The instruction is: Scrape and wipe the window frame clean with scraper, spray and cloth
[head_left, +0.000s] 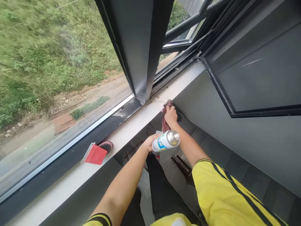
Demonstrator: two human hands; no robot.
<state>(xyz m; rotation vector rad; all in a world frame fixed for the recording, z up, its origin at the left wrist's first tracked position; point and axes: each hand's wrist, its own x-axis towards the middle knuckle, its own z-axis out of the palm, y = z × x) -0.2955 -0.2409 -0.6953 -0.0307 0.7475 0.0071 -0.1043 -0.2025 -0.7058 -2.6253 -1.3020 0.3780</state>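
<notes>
My left hand (pixel 151 142) is closed around a white and blue spray can (pixel 165 142), tilted with its silver base towards me. The can's nozzle end is hidden behind the hand. Further forward, my right hand (pixel 171 115) grips a dark red cloth (pixel 166 123), part of which hangs below the fingers. The top of the cloth touches the front edge of the white window sill (pixel 127 123). Dirt specks show on the sill just beyond it.
A red scraper (pixel 95 154) and an oval black-bristled brush (pixel 106 146) lie on the sill at the left. A grey window post (pixel 138 47) rises behind the sill. At right, an open dark window sash (pixel 263 69) juts inward. Dark steps (pixel 223 147) lie below.
</notes>
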